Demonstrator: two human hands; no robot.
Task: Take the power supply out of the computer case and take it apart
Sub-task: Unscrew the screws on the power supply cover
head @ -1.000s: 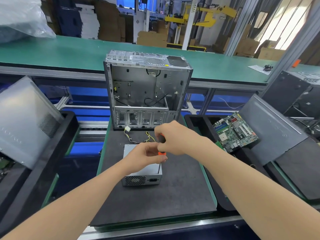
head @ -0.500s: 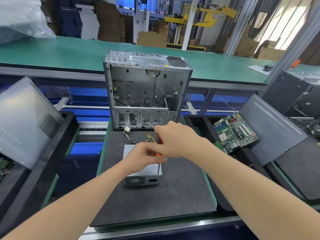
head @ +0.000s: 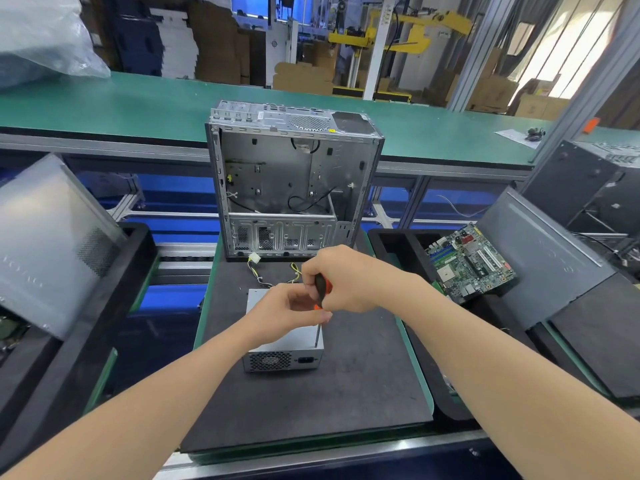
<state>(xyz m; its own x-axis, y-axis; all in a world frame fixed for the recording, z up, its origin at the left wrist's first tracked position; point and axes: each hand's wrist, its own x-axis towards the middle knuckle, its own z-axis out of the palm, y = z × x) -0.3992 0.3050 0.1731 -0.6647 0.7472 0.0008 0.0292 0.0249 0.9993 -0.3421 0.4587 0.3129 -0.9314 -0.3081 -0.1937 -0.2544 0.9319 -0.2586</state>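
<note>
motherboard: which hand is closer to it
Right. The right hand grips the screwdriver just left of the motherboard; the left hand is farther left, above the power supply.

One case (head: 277, 174), one power supply (head: 282, 360), one screwdriver (head: 320, 288), one motherboard (head: 469, 263).

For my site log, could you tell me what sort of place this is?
Likely a factory teardown line: a long green bench, a stripped computer case and a loose circuit board.

green workbench (head: 138, 98), stacked cardboard boxes (head: 304, 77)
</note>
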